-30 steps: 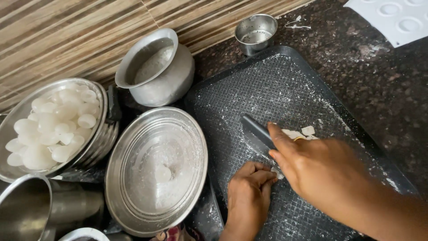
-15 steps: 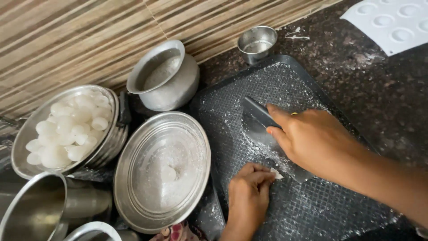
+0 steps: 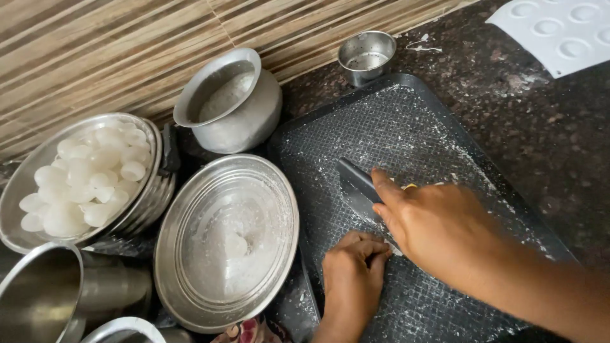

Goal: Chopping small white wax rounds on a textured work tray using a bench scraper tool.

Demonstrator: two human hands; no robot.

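Observation:
My right hand (image 3: 438, 222) grips a flat metal scraper (image 3: 357, 189), its blade pressed onto a dark textured mat (image 3: 406, 133) dusted with flour. A bit of pale dough shows by the hand's knuckles. My left hand (image 3: 352, 273) rests on the mat just below the blade, fingers curled shut, touching a small white scrap at the blade's edge; what it holds is hidden. A shallow steel plate (image 3: 229, 241) with a few small dough balls sits left of the mat.
A steel bowl of white dough balls (image 3: 82, 178) stands at the left. A round steel pot (image 3: 232, 101) and a small steel cup (image 3: 366, 56) sit by the striped wall. A white moulded tray (image 3: 559, 32) lies at the top right. A steel vessel (image 3: 44, 298) is at the bottom left.
My right hand has slid the scraper left and towards me across the mat. The left hand stays curled beside the blade. The view has shifted slightly.

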